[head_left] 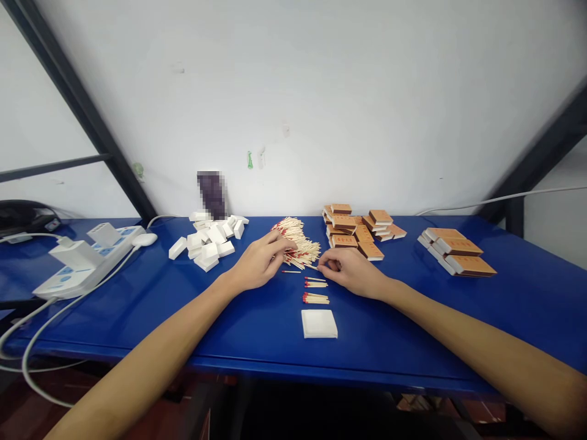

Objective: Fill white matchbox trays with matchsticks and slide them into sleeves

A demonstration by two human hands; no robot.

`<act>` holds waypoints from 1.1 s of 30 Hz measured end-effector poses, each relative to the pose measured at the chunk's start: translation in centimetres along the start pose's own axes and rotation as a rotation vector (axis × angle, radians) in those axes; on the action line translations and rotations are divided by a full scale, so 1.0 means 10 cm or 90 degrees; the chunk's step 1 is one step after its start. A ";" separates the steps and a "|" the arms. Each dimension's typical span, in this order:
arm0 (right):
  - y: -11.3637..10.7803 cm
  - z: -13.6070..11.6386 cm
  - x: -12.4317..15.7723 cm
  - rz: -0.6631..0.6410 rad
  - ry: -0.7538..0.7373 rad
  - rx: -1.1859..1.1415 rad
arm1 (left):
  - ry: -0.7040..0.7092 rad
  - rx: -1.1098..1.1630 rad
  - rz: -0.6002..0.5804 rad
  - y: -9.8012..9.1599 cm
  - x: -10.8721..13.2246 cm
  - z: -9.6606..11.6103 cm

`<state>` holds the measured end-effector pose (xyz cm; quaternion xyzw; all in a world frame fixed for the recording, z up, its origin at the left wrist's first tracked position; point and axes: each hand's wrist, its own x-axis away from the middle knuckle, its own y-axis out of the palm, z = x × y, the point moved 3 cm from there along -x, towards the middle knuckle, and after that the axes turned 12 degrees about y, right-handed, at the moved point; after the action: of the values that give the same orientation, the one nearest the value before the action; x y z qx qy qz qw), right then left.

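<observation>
A heap of red-tipped matches [300, 241] lies at the middle of the blue table. My left hand [262, 260] is at the heap's left side, its fingertips among the matches; what they pinch, if anything, is too small to tell. At the heap's right edge, my right hand [351, 271] has its thumb and forefinger closed on the end of a match [311, 266]. Below, a single match [291, 272] lies apart, beside a small group of matches [316, 283] and a thicker group [316, 298]. Nearest me sits a white matchbox tray [320, 323].
White trays [208, 240] are piled at the left, orange matchbox covers [355, 232] behind my right hand. Boxes with trays partly inserted [458, 250] lie further right. A power strip [87, 266] with chargers and cables occupies the far left. Behind stands a white wall [321, 110].
</observation>
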<state>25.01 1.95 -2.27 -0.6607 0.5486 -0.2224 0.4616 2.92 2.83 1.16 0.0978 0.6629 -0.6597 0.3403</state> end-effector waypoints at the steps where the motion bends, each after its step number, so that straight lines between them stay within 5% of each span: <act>1: 0.00 0.00 0.00 -0.001 0.002 0.000 | 0.001 0.000 -0.011 0.00 0.00 0.00; 11: -0.03 -0.03 0.01 -0.030 0.006 -0.009 | 0.016 -0.003 -0.002 0.02 -0.01 0.00; 22: -0.06 0.02 0.03 -0.039 0.025 0.012 | -0.024 -0.005 -0.240 -0.08 0.02 -0.01; 33: -0.07 0.07 0.03 -0.070 0.030 0.025 | -0.083 -0.016 -0.295 -0.11 0.06 -0.15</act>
<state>25.98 1.86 -2.08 -0.6751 0.5181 -0.2735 0.4483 1.32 3.96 1.53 -0.1040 0.6527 -0.7166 0.2227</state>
